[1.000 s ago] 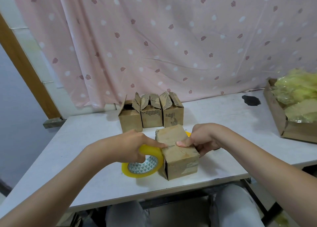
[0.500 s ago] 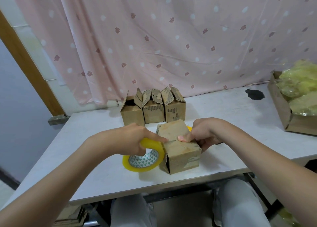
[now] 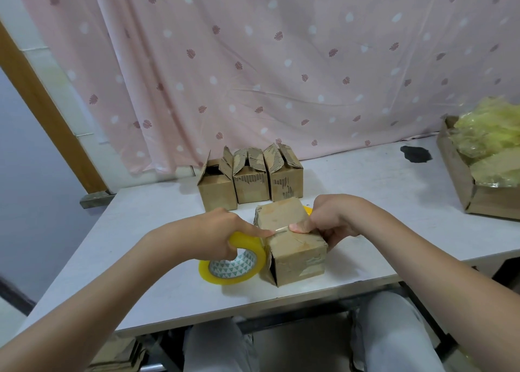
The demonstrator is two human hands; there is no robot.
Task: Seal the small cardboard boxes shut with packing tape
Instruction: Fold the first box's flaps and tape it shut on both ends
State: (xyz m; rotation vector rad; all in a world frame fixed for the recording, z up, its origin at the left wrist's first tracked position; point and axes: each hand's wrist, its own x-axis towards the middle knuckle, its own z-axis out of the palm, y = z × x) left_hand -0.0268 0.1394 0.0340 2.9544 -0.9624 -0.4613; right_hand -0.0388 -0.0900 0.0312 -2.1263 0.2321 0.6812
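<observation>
Head view, centre frame: closed cardboard box (image 3: 291, 245) on bench (image 3: 380, 191), near front edge. Left hand (image 3: 225, 231) wrapped round yellow tape roll (image 3: 233, 262) at box's left side, forefinger pinning strip on top seam. Right hand (image 3: 329, 222) gripping right side, thumb on seam, likely steadying for the pull. Three open boxes (image 3: 250, 180) just behind. Large carton (image 3: 461, 186) far right; bare bench between.
</observation>
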